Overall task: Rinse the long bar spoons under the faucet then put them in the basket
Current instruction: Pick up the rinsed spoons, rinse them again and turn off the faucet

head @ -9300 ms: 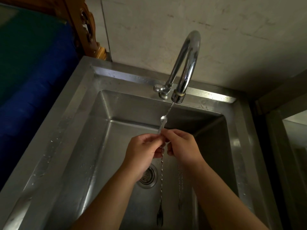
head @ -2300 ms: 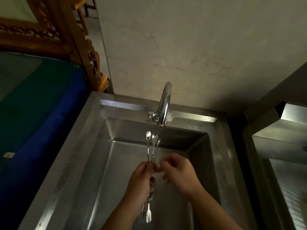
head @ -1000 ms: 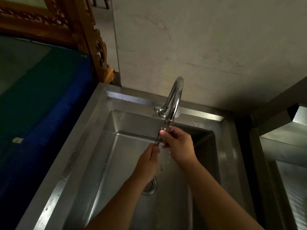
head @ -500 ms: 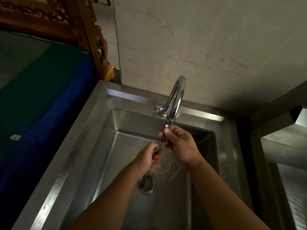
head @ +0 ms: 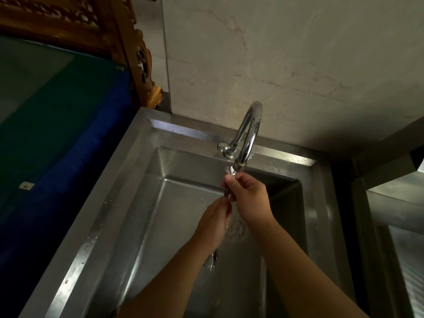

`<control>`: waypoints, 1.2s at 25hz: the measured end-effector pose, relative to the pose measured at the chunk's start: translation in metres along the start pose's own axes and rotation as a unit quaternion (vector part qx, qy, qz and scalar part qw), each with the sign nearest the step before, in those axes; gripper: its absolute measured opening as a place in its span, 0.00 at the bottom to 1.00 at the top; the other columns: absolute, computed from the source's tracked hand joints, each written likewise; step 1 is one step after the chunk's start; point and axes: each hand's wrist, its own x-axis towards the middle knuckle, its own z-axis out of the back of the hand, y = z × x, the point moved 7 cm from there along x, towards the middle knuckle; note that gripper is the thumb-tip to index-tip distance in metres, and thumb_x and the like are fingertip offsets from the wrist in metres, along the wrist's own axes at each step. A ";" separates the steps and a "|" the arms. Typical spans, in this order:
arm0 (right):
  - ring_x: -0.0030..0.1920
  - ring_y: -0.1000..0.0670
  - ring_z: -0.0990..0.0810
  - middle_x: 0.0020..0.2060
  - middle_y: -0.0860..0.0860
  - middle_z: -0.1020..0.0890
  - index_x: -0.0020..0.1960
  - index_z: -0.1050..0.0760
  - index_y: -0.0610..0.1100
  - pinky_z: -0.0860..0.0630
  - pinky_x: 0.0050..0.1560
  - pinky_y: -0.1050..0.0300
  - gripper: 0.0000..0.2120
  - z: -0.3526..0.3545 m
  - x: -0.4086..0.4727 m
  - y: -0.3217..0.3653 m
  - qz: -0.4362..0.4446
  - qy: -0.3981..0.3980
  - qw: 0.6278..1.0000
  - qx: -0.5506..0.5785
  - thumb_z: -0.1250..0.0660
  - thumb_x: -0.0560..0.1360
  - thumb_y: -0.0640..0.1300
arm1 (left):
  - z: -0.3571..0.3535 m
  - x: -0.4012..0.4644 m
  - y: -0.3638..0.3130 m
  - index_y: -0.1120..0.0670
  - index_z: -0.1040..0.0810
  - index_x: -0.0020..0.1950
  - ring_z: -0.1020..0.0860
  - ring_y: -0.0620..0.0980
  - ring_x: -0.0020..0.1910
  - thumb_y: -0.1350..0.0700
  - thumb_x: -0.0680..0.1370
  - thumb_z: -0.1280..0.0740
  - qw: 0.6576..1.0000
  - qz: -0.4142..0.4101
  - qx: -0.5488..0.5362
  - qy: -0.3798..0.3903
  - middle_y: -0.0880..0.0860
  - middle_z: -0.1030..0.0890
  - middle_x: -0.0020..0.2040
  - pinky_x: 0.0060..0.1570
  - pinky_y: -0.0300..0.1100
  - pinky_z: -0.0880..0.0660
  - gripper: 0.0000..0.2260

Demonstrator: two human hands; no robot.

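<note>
I hold the long bar spoons upright in a bunch, their bowls right under the spout of the curved chrome faucet. My right hand grips the shafts just below the bowls. My left hand is closed around the shafts lower down. The forked lower ends stick out beneath my left wrist, over the steel sink. Water ripples on the sink floor around the drain. No basket is in view.
A blue and green covered surface lies left of the sink, with carved wooden furniture behind it. A plastered wall rises behind the faucet. Another steel unit stands to the right.
The spoons have gone from below the spout to directly under it. My right hand slid up to the bowls and water now flows. The view shifted slightly.
</note>
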 end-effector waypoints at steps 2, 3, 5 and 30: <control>0.36 0.55 0.16 0.38 0.52 0.13 0.46 0.16 0.46 0.20 0.41 0.60 0.08 0.005 -0.007 0.001 0.007 0.036 0.999 -0.033 0.33 0.80 0.45 | -0.002 0.002 0.004 0.48 0.27 0.33 0.28 0.48 0.29 0.41 0.77 0.44 0.998 0.020 0.023 0.048 0.47 0.26 0.27 0.37 0.50 0.28 0.18; 0.37 0.54 0.15 0.38 0.51 0.13 0.46 0.16 0.47 0.20 0.41 0.58 0.08 0.010 -0.012 0.002 0.018 0.046 0.998 -0.042 0.33 0.81 0.44 | 0.000 0.006 0.003 0.48 0.24 0.33 0.24 0.49 0.33 0.42 0.76 0.43 0.996 0.028 0.060 0.057 0.48 0.22 0.30 0.43 0.53 0.24 0.17; 0.39 0.47 0.14 0.39 0.48 0.13 0.47 0.17 0.46 0.17 0.41 0.50 0.07 0.024 -0.024 0.003 0.049 0.042 0.997 -0.052 0.33 0.81 0.42 | 0.014 0.020 -0.010 0.46 0.21 0.39 0.20 0.50 0.42 0.44 0.77 0.40 0.988 0.019 0.145 0.044 0.47 0.17 0.39 0.53 0.55 0.22 0.12; 0.45 0.52 0.15 0.43 0.52 0.14 0.50 0.16 0.49 0.19 0.46 0.60 0.05 0.110 -0.117 0.010 0.129 -0.075 0.988 -0.035 0.30 0.78 0.41 | 0.039 0.098 -0.057 0.50 0.50 0.84 0.41 0.61 0.80 0.47 0.77 0.30 0.736 -0.041 0.676 0.010 0.52 0.47 0.85 0.70 0.62 0.32 0.42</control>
